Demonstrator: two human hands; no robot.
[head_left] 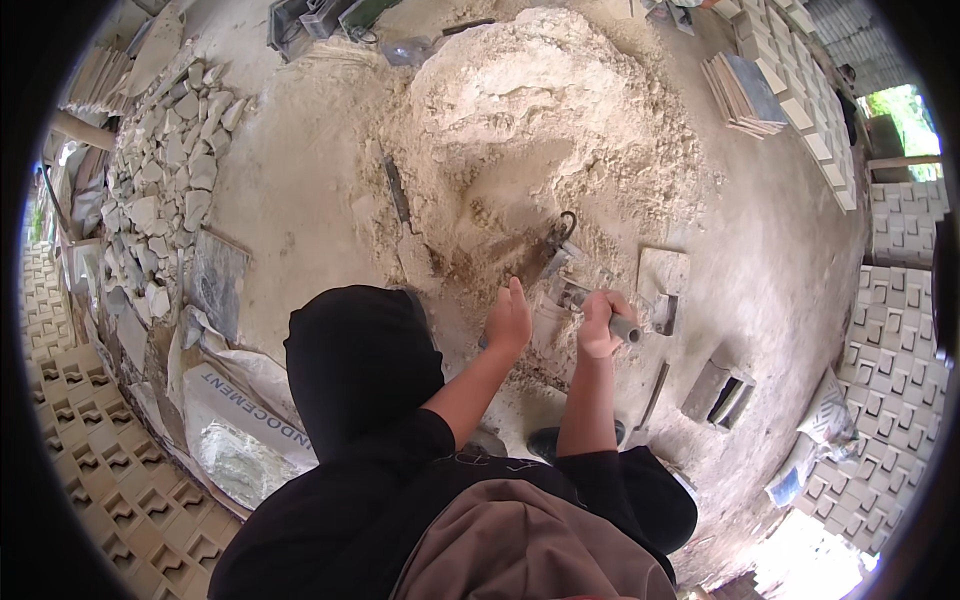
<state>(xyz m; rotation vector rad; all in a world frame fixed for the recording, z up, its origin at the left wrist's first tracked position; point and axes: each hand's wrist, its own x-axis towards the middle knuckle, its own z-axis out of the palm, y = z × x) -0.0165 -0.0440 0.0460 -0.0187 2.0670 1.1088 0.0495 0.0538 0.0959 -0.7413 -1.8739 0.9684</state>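
My right hand (602,318) is wrapped round a grey pipe-like handle (625,330), whose hollow end sticks out to the right of the fist. Powder-coated metal parts, perhaps of a mould (553,305), lie between my hands, low over the ground. My left hand (508,322) is on their left side, thumb pointing forward and fingers curled down out of sight. A small blue-grey end shows under that hand; what it grips is hidden. Just beyond, a tool with a black looped handle (567,226) rests at the foot of a big pale powder heap (540,80).
A long flat tool (397,195) lies left of the heap. Broken pieces (165,190) and a sack (245,415) are at left. A slotted board (663,290), a hollow block (718,393) and a bar (655,395) lie at right. Stacked blocks (890,400) line the sides.
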